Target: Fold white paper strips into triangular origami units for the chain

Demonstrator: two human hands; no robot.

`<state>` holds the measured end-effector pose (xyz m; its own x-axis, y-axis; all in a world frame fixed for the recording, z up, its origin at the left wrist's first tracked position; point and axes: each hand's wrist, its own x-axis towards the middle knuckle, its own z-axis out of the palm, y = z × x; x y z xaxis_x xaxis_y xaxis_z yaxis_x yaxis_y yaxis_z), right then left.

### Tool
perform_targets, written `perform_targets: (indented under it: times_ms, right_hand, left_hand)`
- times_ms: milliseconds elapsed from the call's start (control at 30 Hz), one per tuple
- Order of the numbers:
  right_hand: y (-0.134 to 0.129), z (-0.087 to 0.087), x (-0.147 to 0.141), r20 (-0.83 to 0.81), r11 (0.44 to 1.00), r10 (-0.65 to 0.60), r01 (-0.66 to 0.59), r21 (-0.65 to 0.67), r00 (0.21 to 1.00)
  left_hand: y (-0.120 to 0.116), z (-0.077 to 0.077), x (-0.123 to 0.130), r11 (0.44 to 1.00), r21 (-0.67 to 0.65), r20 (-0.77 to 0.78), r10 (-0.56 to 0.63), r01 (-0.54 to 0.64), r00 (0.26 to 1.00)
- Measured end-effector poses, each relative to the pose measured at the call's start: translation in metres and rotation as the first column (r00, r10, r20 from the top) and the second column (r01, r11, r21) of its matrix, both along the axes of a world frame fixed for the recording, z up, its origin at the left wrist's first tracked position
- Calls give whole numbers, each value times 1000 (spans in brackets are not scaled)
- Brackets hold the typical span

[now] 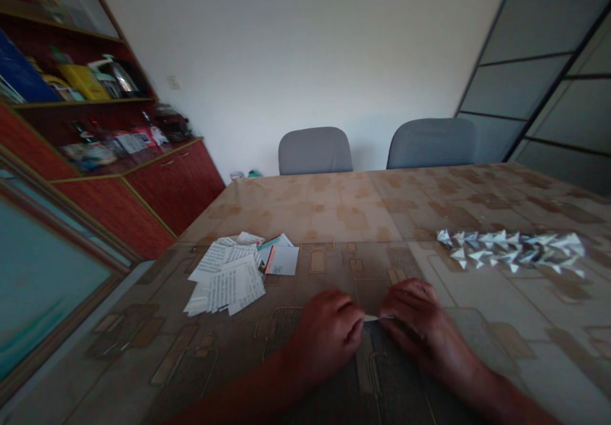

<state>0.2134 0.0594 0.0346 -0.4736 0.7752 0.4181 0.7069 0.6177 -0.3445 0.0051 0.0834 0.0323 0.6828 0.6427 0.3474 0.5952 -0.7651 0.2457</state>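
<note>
Both hands are close together above the near part of the table, with a small folded piece of paper (370, 317) between them. My left hand (329, 329) is closed, pinching the paper's left end. My right hand (420, 320) has its fingers bent around the right end. Only a thin pale strip of the paper shows; the fingers hide the rest. To the left lies a loose pile of printed paper pieces (233, 285), with a white card (285, 261) at its right edge. Several folded paper shapes (510, 250) with pointed tips stand in two rows on the right.
A patterned cloth (334, 212) covers the table. Two grey chairs (315, 151) stand at its far side against a white wall. On the left is a red-brown cabinet (167, 186) with loaded shelves. Grey panelled doors (529, 81) stand at the right.
</note>
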Motion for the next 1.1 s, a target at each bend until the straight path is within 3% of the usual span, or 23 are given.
perform_targets:
  times_ms: [233, 400, 600, 933, 1100]
  right_hand:
    - [-7, 2, -7, -145, 990, -55, 35, -136, 988]
    - [-9, 9, -6, -213, 977, -72, 25, -213, 974]
    - [-7, 12, 0, -227, 967, -117, 59, -249, 967]
    - [-4, 12, 4, -243, 957, -116, 43, -287, 963]
    - [-5, 12, 3, -256, 951, -105, 21, -310, 961]
  left_hand:
    - [-5, 4, 6, 984, -178, 289, 58, -6, 956]
    - [-3, 1, 6, 953, -301, 378, 148, -31, 914]
    - [3, 3, 3, 885, -465, 437, 208, 21, 875]
    - [4, 11, -5, 891, -453, 428, 206, 11, 880]
    - [2, 13, -1, 928, -368, 437, 110, 66, 893]
